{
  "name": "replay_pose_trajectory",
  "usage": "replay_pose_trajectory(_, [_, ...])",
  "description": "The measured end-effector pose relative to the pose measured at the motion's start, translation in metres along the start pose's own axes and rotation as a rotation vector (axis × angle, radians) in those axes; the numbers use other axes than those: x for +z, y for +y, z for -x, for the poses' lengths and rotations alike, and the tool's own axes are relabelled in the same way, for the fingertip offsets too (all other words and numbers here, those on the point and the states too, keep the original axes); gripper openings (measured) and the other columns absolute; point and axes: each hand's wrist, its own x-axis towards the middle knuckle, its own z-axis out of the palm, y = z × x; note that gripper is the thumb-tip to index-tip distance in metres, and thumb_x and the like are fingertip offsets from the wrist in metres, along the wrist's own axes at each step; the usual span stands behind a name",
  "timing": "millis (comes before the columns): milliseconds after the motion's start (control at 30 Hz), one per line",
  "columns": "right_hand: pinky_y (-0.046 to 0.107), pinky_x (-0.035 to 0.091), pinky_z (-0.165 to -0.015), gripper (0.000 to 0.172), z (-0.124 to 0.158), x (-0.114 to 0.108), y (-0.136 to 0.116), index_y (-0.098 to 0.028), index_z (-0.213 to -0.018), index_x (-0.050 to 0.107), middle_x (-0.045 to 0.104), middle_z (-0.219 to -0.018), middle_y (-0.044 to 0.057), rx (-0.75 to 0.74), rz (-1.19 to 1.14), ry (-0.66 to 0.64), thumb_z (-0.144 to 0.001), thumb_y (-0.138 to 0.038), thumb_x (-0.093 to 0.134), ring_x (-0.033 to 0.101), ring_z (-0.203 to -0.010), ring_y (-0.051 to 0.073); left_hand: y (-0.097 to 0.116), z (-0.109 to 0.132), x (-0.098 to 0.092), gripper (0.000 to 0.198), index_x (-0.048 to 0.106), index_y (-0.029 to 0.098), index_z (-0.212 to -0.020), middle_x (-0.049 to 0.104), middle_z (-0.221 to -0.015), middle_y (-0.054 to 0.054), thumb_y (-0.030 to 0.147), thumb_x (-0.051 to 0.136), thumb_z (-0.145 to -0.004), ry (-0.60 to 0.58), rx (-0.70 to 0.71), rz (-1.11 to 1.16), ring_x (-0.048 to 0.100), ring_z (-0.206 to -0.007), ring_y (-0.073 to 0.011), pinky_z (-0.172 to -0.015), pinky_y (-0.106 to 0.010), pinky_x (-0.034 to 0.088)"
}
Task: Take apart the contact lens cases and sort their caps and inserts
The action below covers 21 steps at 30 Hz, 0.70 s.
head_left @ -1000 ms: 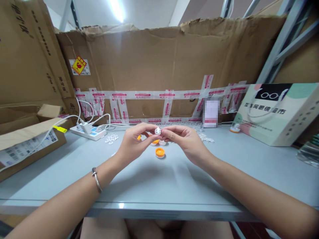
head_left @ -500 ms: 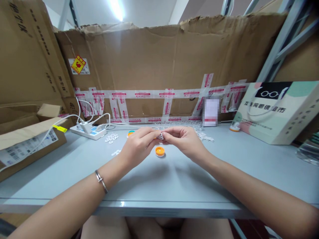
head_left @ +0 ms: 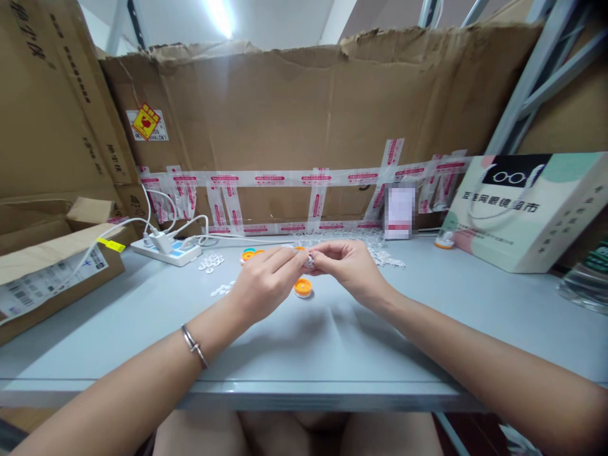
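Observation:
Above the middle of the table, my left hand [head_left: 268,278] and my right hand [head_left: 349,269] meet, fingertips pinched together. Between them is a small whitish piece [head_left: 310,260], mostly covered by the fingers, so its kind is unclear. Just below the hands sits a round orange-and-white cap-like part [head_left: 303,289] on the table. Behind my left hand more round orange parts [head_left: 249,254] show, one with green on it, partly hidden. To the left lie small clear-white discs [head_left: 211,262] and a smaller group of white pieces [head_left: 223,289].
Clear small pieces [head_left: 387,258] lie right of my hands. A power strip [head_left: 166,251] with cables and an opened carton [head_left: 57,272] stand left. At right are a paper bag [head_left: 513,215], an orange-white part [head_left: 444,240] and a bottle [head_left: 586,285]. Cardboard [head_left: 285,114] walls the back.
The view has shifted slightly. My left hand has tipped a little over the pinched piece, and an orange part behind it shows more. Both hands still hold the piece together.

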Motion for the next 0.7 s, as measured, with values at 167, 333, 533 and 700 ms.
replay_pose_trajectory(167, [0.023, 0.052, -0.062, 0.019, -0.003, 0.0, 0.0, -0.014, -0.069, 0.066, 0.066, -0.058, 0.001, 0.168, -0.058, -0.076, -0.057, -0.027, 0.073, 0.063, -0.057, 0.011, -0.001, 0.001, 0.003, 0.013, 0.06, 0.016, -0.092, 0.067, -0.084, -0.005, 0.012, 0.054, -0.081, 0.041, -0.118, 0.177, 0.062, -0.075, -0.0127, -0.069, -0.024, 0.051])
replay_pose_trajectory(333, [0.019, 0.051, -0.056, 0.008, -0.012, -0.006, 0.0, -0.014, -0.063, 0.06, 0.065, -0.054, 0.001, 0.293, -0.089, -0.002, -0.065, -0.017, 0.067, 0.061, -0.049, 0.008, -0.003, -0.001, 0.004, 0.009, 0.061, 0.017, -0.085, 0.065, -0.077, -0.002, 0.017, 0.061, -0.076, 0.105, -0.401, 0.383, 0.06, -0.068, -0.0102, -0.065, -0.022, 0.051])
replay_pose_trajectory(533, [0.021, 0.051, -0.065, 0.008, -0.043, -0.076, 0.0, -0.014, -0.069, 0.064, 0.067, -0.065, 0.003, 0.044, 0.219, 0.23, -0.064, -0.019, 0.068, 0.063, -0.062, 0.01, -0.012, 0.001, 0.006, 0.011, 0.062, 0.016, -0.087, 0.063, -0.082, -0.002, 0.021, 0.06, -0.077, 0.087, -0.607, 0.506, 0.06, -0.069, -0.01, -0.069, -0.024, 0.052])
replay_pose_trajectory(700, [0.022, 0.044, -0.054, 0.01, -0.057, -0.119, 0.02, -0.012, -0.067, 0.068, 0.066, -0.059, 0.005, 0.151, 0.76, 0.239, -0.06, -0.02, 0.069, 0.059, -0.057, 0.013, -0.015, 0.006, 0.011, 0.011, 0.062, 0.015, -0.087, 0.062, -0.078, -0.003, 0.019, 0.06, -0.077, 0.072, -0.538, 0.518, 0.058, -0.069, -0.0098, -0.068, -0.023, 0.051])
